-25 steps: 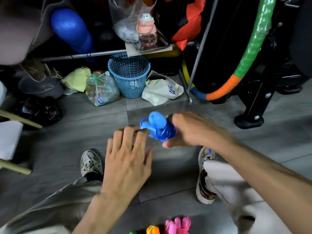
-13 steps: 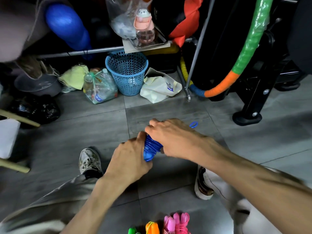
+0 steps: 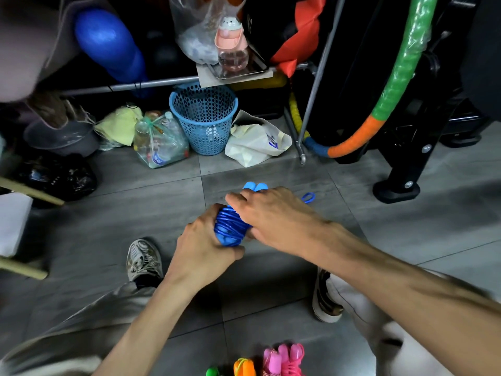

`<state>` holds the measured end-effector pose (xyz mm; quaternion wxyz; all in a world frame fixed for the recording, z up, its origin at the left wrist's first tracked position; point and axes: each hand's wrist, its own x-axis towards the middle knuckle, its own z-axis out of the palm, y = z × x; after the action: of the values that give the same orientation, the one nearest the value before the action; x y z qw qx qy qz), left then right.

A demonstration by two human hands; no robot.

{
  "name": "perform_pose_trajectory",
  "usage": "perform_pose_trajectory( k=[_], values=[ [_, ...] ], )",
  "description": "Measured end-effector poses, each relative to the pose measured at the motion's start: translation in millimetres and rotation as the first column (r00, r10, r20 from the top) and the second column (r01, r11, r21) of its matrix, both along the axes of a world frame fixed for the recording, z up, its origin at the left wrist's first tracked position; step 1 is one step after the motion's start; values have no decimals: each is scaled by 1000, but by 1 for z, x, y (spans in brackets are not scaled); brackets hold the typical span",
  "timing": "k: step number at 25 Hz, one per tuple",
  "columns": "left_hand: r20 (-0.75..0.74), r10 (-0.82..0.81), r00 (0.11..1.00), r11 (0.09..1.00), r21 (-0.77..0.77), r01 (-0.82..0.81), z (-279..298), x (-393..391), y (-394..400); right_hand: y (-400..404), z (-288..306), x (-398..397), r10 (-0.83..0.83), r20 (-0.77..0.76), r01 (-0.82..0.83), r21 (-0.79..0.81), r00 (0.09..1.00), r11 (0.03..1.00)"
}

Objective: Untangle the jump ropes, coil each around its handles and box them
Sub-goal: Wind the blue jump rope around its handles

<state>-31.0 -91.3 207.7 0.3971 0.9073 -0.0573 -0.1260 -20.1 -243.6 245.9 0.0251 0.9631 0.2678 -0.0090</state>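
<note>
Hands (image 3: 206,248) (image 3: 273,221) gripping blue jump rope (image 3: 230,229), handles mostly hidden

Grey tiled floor (image 3: 271,280) under blue basket (image 3: 204,119), white bag (image 3: 254,142).

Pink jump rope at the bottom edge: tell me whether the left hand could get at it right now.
Probably not at once. The left hand grips the blue jump rope together with the right hand. The pink jump rope lies uncovered on the floor, so the way is free once that hand lets go.
</note>
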Motion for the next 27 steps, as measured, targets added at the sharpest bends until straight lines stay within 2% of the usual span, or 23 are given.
perform_pose_trajectory(
  k=[3,5,6,9,11,13,15,17,19,20,21,22,23,24,25,26,27],
  values=[
    [18,30,999,997,-76,-28,-2,0,1,2,-3,-1,-50,-61,57,121,997,991],
    [-22,82,996,970,-229,-85,-3,1,1,3,-1,-3,-82,-110,108,254,991,961],
    [-57,124,991,928,-346,-136,0,2,1,4,1,-5,-89,-126,130,360,988,924],
    [-201,201,959,698,-657,-285,13,7,3,2,4,-5,-73,-160,160,650,984,743],
    [-278,169,945,597,-734,-323,20,9,7,-3,6,-1,-47,-251,229,772,967,593],
    [-330,121,936,518,-783,-344,24,9,11,-11,9,3,11,-392,347,826,920,444],
    [-308,56,950,469,-832,-297,26,8,17,-22,16,8,130,-523,447,813,843,375],
    [-208,-87,974,442,-884,-149,27,6,21,-37,22,15,277,-601,507,791,750,343],
    [-99,-213,972,468,-884,13,28,2,24,-55,24,22,389,-653,527,756,650,389],
    [-25,-243,970,550,-827,117,28,0,25,-65,22,26,395,-691,530,720,605,448],
    [95,-268,959,697,-667,261,25,-1,26,-73,17,29,362,-745,533,660,561,530],
    [238,-343,909,827,-382,412,21,-1,28,-77,12,30,306,-807,540,572,505,617],
    [335,-448,829,867,-64,494,17,0,29,-79,6,30,231,-867,554,466,441,690],
    [375,-533,758,845,204,494,11,1,28,-79,1,29,151,-912,579,363,381,730],
    [363,-596,716,797,378,471,5,-1,25,-77,-3,27,75,-933,596,286,353,750],
    [333,-628,703,754,483,445,0,-5,20,-72,-7,26,11,-932,602,243,362,760],
    [316,-630,709,727,562,396,-6,-10,13,-66,-9,26,-52,-907,583,225,419,781]
  ],
)
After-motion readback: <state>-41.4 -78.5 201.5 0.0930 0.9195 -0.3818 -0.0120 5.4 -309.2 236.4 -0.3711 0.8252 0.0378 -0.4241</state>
